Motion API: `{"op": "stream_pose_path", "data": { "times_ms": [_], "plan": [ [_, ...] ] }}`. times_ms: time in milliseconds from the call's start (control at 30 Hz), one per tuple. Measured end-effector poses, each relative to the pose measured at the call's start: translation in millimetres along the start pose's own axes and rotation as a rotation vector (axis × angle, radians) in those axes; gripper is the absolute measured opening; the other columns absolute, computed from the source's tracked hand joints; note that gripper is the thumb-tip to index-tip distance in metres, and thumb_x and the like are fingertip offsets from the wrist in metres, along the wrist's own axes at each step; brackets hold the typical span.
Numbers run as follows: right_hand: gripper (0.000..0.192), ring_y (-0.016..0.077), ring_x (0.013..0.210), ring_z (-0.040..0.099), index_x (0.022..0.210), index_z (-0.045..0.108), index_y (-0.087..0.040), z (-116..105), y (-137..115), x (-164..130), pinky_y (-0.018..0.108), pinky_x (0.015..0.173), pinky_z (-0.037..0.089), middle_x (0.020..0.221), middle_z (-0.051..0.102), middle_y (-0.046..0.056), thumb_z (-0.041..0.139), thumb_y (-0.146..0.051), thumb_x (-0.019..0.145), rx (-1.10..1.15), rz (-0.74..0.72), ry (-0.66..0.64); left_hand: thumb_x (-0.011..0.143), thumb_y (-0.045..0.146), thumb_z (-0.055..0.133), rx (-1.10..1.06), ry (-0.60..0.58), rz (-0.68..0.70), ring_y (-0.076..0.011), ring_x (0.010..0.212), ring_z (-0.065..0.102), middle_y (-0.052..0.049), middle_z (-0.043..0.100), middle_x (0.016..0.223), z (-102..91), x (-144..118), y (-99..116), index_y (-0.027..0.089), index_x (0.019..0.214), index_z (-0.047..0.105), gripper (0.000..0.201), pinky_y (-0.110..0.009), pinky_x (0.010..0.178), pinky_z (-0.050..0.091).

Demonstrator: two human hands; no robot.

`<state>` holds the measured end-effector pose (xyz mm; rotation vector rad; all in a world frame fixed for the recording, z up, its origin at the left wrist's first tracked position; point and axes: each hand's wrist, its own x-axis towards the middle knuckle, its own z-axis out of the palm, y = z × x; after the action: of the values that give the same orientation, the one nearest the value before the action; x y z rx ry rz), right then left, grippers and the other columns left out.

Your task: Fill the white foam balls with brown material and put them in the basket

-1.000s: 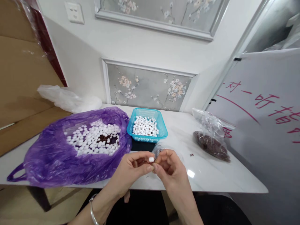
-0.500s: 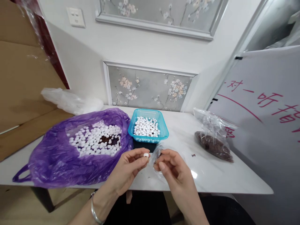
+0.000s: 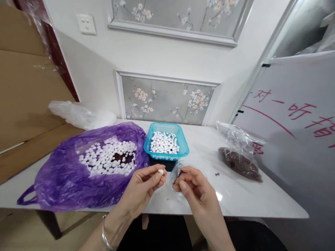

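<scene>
Between the thumb and forefinger of my left hand [image 3: 146, 183] is a small white ball [image 3: 161, 171]. My right hand [image 3: 195, 186] has its fingers curled and the thumb pressed to them; what they hold, if anything, is too small to make out. Just behind those fingertips lies a clear plastic bag [image 3: 184, 164] with dark reddish bits in it, partly covered by the hand. A blue basket [image 3: 186, 148] of similar white balls stands beyond both hands. To the left, an open purple plastic bag [image 3: 62, 184] holds many more white balls [image 3: 101, 158] and some dark brown bits [image 3: 120, 158].
On the right of the white table [image 3: 277, 205] rests a clear bag of brown material [image 3: 240, 164]. A few dark bits [image 3: 217, 174] lie near it. Crumpled white plastic [image 3: 83, 115] and cardboard [image 3: 23, 94] are at the left. A whiteboard [image 3: 295, 146] borders the right side.
The white ball has turned slightly in my left fingers, and a dark spot on it no longer shows. Both hands stay almost in place; the whole view has shifted a little.
</scene>
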<state>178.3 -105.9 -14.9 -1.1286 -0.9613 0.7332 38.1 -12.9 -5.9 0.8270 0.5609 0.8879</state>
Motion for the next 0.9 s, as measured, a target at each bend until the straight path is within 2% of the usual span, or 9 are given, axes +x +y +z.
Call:
{"op": "stream_pose_path", "data": {
  "times_ms": [200, 300, 400, 500, 733, 900],
  "plan": [
    [0.028, 0.0163, 0.077, 0.066, 0.111, 0.061, -0.024, -2.3, 3.7, 1.1, 0.029, 0.074, 0.055, 0.083, 0.067, 0.001, 0.066, -0.039, 0.088, 0.004, 0.003, -0.024, 0.065, 0.015, 0.088, -0.007, -0.082, 0.007, -0.0073, 0.079, 0.069, -0.003, 0.079, 0.095, -0.6, -3.5, 4.1, 0.018, 0.095, 0.08, 0.031, -0.011, 0.077, 0.054],
    [0.028, 0.0161, 0.076, 0.066, 0.112, 0.06, -0.023, -1.7, 2.8, 0.9, 0.03, 0.075, 0.056, 0.083, 0.067, 0.001, 0.065, -0.038, 0.089, 0.003, 0.0, -0.018, 0.065, 0.018, 0.088, -0.012, -0.054, 0.014, -0.0086, 0.081, 0.07, -0.005, 0.079, 0.101, -0.4, -1.7, 4.4, 0.018, 0.093, 0.081, 0.029, -0.013, 0.079, 0.055],
    [0.025, 0.0163, 0.077, 0.066, 0.112, 0.059, -0.024, -3.5, 2.5, 0.8, 0.03, 0.075, 0.055, 0.083, 0.066, 0.001, 0.063, -0.037, 0.091, -0.02, -0.001, -0.036, 0.061, 0.022, 0.09, -0.009, 0.045, 0.016, -0.0077, 0.072, 0.07, -0.006, 0.08, 0.089, 0.6, 3.4, 2.8, 0.017, 0.087, 0.082, 0.028, -0.012, 0.072, 0.056],
    [0.024, 0.0164, 0.08, 0.067, 0.113, 0.058, -0.025, -8.8, 5.3, 0.7, 0.029, 0.075, 0.054, 0.086, 0.066, 0.001, 0.06, -0.038, 0.093, -0.076, 0.003, -0.062, 0.056, 0.024, 0.092, 0.011, 0.091, 0.05, -0.0072, 0.065, 0.069, -0.005, 0.08, 0.081, 1.1, 7.6, 1.0, 0.017, 0.081, 0.081, 0.027, -0.012, 0.066, 0.056],
    [0.024, 0.0152, 0.08, 0.068, 0.112, 0.058, -0.025, -16.2, 7.1, -0.6, 0.027, 0.076, 0.055, 0.088, 0.069, 0.001, 0.059, -0.041, 0.093, -0.118, 0.026, -0.033, 0.055, 0.019, 0.092, 0.045, 0.053, 0.105, -0.0078, 0.057, 0.066, -0.005, 0.078, 0.071, 3.2, 4.2, -0.4, 0.014, 0.075, 0.08, 0.024, -0.014, 0.058, 0.055],
    [0.019, 0.0144, 0.077, 0.067, 0.107, 0.061, -0.025, -14.7, 2.3, 0.1, 0.026, 0.073, 0.056, 0.086, 0.069, 0.002, 0.059, -0.039, 0.094, -0.126, -0.005, -0.059, 0.056, 0.026, 0.093, -0.071, 0.029, -0.013, -0.0049, 0.056, 0.065, -0.002, 0.075, 0.067, 9.2, -1.1, 5.0, 0.015, 0.078, 0.08, 0.028, -0.009, 0.057, 0.054]
  ]
}}
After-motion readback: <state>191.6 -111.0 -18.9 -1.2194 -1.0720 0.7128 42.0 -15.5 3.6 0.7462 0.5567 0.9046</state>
